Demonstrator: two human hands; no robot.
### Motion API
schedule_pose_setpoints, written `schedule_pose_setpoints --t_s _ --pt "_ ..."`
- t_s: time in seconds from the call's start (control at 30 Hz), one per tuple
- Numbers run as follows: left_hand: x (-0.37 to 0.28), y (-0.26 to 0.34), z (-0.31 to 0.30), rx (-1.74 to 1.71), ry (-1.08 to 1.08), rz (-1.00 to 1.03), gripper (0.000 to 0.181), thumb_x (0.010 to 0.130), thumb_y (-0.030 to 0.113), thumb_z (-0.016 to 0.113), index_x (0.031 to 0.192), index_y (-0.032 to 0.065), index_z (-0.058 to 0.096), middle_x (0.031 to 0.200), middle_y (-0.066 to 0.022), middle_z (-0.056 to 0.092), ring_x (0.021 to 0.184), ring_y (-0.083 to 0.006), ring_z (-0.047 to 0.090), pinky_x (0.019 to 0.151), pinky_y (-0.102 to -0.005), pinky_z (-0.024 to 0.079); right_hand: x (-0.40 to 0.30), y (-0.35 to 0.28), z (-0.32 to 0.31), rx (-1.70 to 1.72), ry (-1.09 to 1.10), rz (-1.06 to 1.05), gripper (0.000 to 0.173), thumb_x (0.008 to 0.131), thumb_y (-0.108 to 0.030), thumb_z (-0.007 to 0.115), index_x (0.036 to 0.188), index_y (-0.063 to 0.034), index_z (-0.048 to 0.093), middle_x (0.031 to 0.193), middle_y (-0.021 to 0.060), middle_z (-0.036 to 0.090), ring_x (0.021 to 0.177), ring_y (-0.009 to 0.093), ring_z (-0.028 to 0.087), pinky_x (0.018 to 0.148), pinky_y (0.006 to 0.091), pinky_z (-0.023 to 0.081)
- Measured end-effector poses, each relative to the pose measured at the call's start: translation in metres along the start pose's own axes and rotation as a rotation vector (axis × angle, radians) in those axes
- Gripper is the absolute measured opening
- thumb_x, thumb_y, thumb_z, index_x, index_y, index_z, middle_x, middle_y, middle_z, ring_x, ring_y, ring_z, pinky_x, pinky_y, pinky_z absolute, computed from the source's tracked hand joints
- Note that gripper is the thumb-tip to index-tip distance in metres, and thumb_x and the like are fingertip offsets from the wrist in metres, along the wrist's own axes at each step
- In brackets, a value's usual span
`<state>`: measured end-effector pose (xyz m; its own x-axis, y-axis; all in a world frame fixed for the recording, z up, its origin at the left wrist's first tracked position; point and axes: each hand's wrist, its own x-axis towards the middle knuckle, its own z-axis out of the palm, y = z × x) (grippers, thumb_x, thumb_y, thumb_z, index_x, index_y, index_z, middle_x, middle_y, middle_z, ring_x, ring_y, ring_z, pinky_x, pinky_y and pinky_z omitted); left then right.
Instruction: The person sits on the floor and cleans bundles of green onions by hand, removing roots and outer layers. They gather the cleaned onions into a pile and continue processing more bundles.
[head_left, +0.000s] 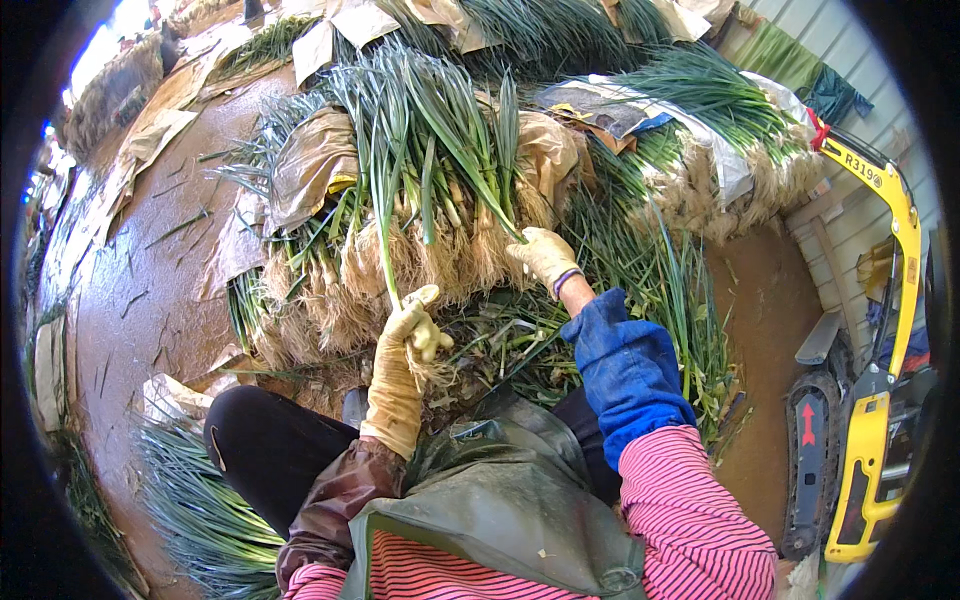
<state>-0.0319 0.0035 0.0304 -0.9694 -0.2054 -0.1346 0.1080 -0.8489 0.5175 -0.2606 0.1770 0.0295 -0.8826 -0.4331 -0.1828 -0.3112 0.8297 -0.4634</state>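
Note:
My left hand (412, 326), in a yellowish rubber glove, is closed around the root end of a green onion (385, 259); its leaves point away from me and a tuft of roots hangs below the fist. To the right, my right hand (546, 256), in a similar glove, has its fingers closed on the lower end of another green onion (491, 199). Just beyond both hands, a large pile of green onions (450, 247) lies with its pale, hairy roots towards me. Loose leaves and trimmings (495, 330) cover the ground beneath my hands.
Brown sacking (319, 169) lies over part of the pile. More green onions (202, 495) lie by my left knee, and root-heavy bundles (705, 169) stand at the back right. A yellow mini excavator (870, 465) stands at the right by a panelled wall. The brown floor (172, 247) looks wet.

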Motion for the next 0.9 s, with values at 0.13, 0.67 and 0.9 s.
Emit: schedule_pose_setpoints --t_s 0.13,0.67,0.9 --pt "0.001 -0.005 -0.004 0.070 0.196 -0.067 0.040 0.092 0.025 0.055 0.122 -0.0025 0.055 0.095 -0.0150 0.066 0.081 -0.0236 0.065 0.075 -0.0342 0.054 -0.036 -0.072 -0.013 0.228 -0.135 -0.243 0.038 0.077 -0.045 0.061 0.095 -0.0111 0.066 0.078 0.0110 0.066 0.069 0.026 0.063 0.063 0.0372 0.049" --pt "-0.007 -0.012 -0.010 0.135 0.071 -0.254 0.034 0.091 0.023 0.060 0.114 -0.0015 0.057 0.067 -0.0041 0.060 0.052 -0.0129 0.057 0.047 -0.0234 0.047 -0.030 -0.099 0.009 0.717 -0.197 -0.076 0.047 0.087 -0.050 0.060 0.093 -0.0039 0.065 0.060 -0.0003 0.056 0.047 0.008 0.051 0.043 0.0220 0.041" --pt "-0.013 -0.026 0.005 0.751 0.313 0.054 0.014 0.084 0.015 0.070 0.092 0.0075 0.062 0.067 0.0024 0.058 0.047 -0.0061 0.050 0.043 -0.0191 0.041 -0.020 -0.108 0.020 -0.051 0.029 -0.272 0.045 0.081 -0.053 0.058 0.094 -0.0102 0.065 0.081 0.0144 0.065 0.078 0.034 0.063 0.067 0.0432 0.048"
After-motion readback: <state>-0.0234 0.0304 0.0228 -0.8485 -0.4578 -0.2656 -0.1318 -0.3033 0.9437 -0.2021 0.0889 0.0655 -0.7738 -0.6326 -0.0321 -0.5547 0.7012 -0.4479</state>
